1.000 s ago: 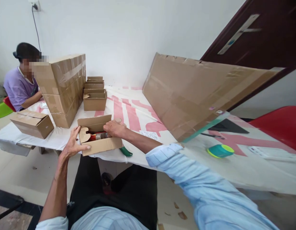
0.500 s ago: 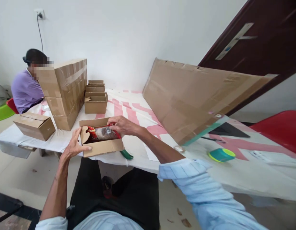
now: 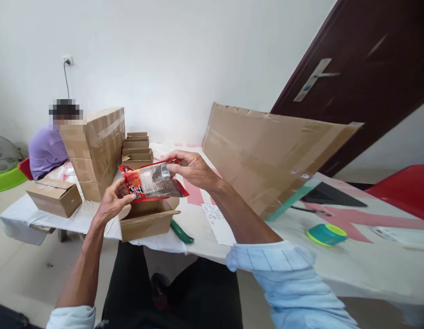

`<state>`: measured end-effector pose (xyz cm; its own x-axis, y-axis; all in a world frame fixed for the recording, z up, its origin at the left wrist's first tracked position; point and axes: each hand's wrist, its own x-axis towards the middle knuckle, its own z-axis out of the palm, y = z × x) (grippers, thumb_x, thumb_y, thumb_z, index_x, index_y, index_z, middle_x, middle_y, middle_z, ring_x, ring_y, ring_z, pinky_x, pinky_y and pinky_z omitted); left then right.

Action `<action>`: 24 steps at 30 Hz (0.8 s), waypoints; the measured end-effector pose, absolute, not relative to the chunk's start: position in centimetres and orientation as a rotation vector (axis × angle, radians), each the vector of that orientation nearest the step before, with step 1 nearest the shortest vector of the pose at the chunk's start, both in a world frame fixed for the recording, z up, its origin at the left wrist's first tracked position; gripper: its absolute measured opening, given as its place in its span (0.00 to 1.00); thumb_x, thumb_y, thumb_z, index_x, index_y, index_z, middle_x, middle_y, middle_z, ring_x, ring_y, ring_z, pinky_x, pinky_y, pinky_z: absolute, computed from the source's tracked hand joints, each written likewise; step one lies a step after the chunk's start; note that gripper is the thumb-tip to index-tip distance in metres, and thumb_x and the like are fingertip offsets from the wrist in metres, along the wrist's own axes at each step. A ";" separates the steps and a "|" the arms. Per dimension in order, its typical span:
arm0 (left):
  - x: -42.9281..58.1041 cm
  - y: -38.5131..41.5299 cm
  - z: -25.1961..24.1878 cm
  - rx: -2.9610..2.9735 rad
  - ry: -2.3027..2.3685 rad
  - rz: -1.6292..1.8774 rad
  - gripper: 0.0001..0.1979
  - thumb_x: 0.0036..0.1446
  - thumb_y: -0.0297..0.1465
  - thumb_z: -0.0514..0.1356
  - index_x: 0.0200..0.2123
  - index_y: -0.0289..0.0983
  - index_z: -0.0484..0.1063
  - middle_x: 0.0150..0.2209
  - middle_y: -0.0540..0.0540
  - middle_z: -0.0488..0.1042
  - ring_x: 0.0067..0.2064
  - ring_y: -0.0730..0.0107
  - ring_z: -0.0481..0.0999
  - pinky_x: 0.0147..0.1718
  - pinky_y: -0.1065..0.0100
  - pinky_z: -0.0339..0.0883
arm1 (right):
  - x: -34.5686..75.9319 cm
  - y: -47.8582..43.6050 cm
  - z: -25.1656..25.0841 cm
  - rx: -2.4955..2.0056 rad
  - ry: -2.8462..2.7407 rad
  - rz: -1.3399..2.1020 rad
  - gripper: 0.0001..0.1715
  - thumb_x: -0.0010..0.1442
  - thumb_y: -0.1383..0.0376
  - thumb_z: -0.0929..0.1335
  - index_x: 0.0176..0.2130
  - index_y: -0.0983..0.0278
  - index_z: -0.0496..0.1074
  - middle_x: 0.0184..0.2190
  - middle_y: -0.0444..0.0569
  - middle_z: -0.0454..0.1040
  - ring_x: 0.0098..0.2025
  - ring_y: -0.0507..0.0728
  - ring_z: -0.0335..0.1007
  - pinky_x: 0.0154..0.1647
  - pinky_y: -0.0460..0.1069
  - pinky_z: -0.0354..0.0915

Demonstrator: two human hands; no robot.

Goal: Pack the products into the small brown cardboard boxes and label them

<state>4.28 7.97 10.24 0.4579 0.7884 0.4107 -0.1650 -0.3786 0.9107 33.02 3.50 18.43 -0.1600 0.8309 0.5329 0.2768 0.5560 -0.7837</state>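
Up it hung, the red-and-clear plastic packet [image 3: 153, 183], over the open brown cardboard box [image 3: 146, 227], both ends claimed! The left hand [image 3: 114, 198] was closed on the printed end, thumb in front; the right hand [image 3: 194, 170] pinched the top edge towards the other end. A nervy hold, that: slick film looked liable to slip if either pinch eased, and opposing tugs might have split a seam. Danger below, too! The box stood at the near edge of the white, cloth-covered tabletop [image 3: 362, 265], so a stray wrist could have knocked it off, perhaps with the curved dark-green object [image 3: 182, 233] beside it
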 end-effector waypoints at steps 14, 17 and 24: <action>6.4 14.1 14.3 1.492 0.610 1.312 0.31 0.49 0.43 0.79 0.52 0.38 0.75 0.42 0.46 0.85 0.41 0.62 0.85 0.45 0.63 0.77 | 32.0 9.5 13.8 -0.922 -1.297 0.901 0.32 0.56 0.43 0.79 0.50 0.61 0.80 0.45 0.51 0.83 0.47 0.60 0.80 0.39 0.50 0.80; 6.3 16.8 13.3 1.468 0.692 1.184 0.31 0.41 0.39 0.81 0.48 0.37 0.76 0.39 0.47 0.85 0.38 0.65 0.84 0.43 0.65 0.76 | 32.5 11.5 12.4 -1.028 -1.235 1.031 0.26 0.54 0.51 0.81 0.46 0.63 0.81 0.40 0.50 0.85 0.42 0.57 0.81 0.40 0.49 0.77; 6.5 21.8 9.9 1.434 0.863 0.961 0.29 0.29 0.30 0.84 0.35 0.35 0.75 0.26 0.50 0.81 0.25 0.70 0.78 0.29 0.69 0.71 | 33.7 14.5 9.3 -1.221 -1.295 1.092 0.21 0.46 0.58 0.84 0.29 0.66 0.77 0.23 0.46 0.78 0.26 0.51 0.71 0.28 0.46 0.67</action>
<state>6.54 21.81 9.90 0.3944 0.9153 0.0815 -0.0171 -0.0814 0.9965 33.74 14.50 9.29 0.0164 0.9965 0.0818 0.0872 0.0800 -0.9930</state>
